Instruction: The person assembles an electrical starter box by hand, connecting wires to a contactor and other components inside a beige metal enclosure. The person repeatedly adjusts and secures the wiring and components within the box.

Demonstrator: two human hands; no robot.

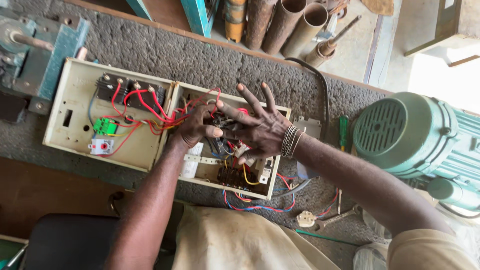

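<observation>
Cream-coloured electrical box is lying open on the table, its lid at 9 o'clock. Left hand is curling tightly around a black component among red wires; right hand is resting on it, fingers spread wide, with a green motor sitting at 3 o'clock.

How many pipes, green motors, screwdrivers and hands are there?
Rusty pipes: 3
Green motor: 1
Green-handled screwdriver: 1
Hands, left hand and right hand, both in the open switch box: 2
Total: 7
</observation>
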